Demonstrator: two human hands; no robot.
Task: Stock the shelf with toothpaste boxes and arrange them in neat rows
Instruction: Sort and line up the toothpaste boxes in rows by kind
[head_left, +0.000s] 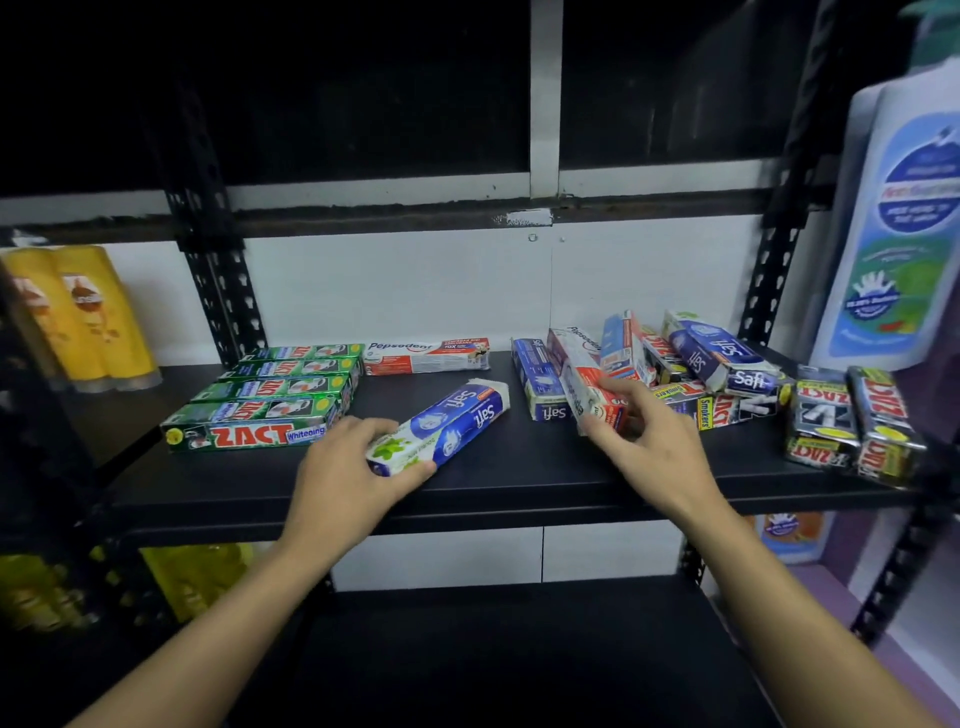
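On the black shelf (519, 467), my left hand (353, 467) grips the near end of a blue-and-white Safi box (457, 415) that lies slanted across the middle. My right hand (654, 431) holds the near end of a white-and-red Pepsodent box (587, 384) at the edge of a jumbled pile (691, 364) of Safi, Pepsodent and Zact boxes. Several green Zact boxes (270, 400) lie in a neat row at the left. One Pepsodent box (426, 356) lies along the back wall beside them.
Two black Zact boxes (852, 421) stand at the shelf's right front corner. A big white bottle (904, 234) stands close on the right. Yellow bottles (78, 312) fill the neighbouring shelf on the left. Black perforated uprights (223, 291) frame the bay, and a lower shelf (493, 649) lies below.
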